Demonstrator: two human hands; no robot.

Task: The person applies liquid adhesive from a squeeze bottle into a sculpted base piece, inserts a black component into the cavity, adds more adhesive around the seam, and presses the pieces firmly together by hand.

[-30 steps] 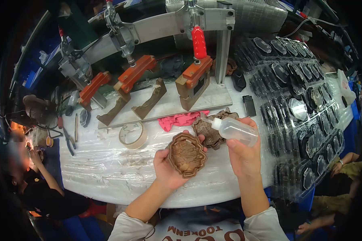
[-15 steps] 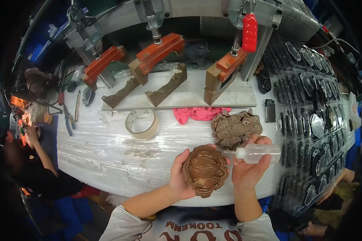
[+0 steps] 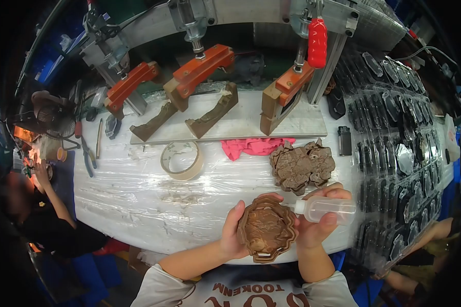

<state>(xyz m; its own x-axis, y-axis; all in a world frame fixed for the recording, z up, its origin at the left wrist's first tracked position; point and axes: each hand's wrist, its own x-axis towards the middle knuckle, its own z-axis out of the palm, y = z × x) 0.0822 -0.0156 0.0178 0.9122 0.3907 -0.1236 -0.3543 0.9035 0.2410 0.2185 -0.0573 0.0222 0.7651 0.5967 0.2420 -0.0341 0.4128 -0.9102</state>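
Head cam: biggest thing here is the table [image 3: 133, 215], covered in clear film, I'd guess so mess doesn't get on the top. The clamp rig [image 3: 256, 18] stands along the far side, probably so the near stretch is free for handwork. Trays [image 3: 379, 148] are stacked on the right, likely just to be within reach. The brown lump [image 3: 302, 166] sits past the right hand, near the pink cloth [image 3: 256, 148].

Now the shell [image 3: 265, 230]: it's up off the table, low in front of the person's chest. Left hand [image 3: 234, 238] cups it, thumb along one side and fingers curled round the back, so the hollow faces up, which looks handy for getting at the inside. Right hand [image 3: 315, 230] is wrapped around a squeeze bottle [image 3: 334, 209], thumb below and fingers above. Bottle's lying sideways, nozzle aimed at the rim, presumably for good aim. Can't tell if the tip actually touches.

Looks-wise, the shell's brown and bowl-like, with a wavy, ridged rim. Inside is lumpy with some shiny patches, and there's a little slot on the near edge.
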